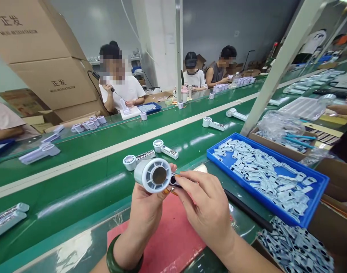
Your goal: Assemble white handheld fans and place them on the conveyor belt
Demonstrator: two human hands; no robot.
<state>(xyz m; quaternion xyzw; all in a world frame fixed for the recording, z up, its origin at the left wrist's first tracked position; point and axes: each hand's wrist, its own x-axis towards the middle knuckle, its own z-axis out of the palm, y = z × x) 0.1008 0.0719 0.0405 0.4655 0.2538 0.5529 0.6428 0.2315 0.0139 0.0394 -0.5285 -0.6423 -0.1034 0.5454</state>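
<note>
A: Pale blue-white plastic fan part (152, 175), round end facing the camera, held up over the red mat (168, 235).
B: Which hand?
A: Left hand (146, 206) is wrapped around it from below, green bangle (116, 258) on that wrist. Right hand (206, 206) has its fingertips (181, 178) pinched on the dark piece (174, 180) sticking out of its side.
B: Surroundings?
A: Blue tray (310, 212) of small pale clips sits to the right, near the hands. Green conveyor belt (85, 178) runs behind, with a similar handheld unit (139, 159) lying on it just past the held part.
B: Others?
A: Seated workers across the belt, well apart.
</note>
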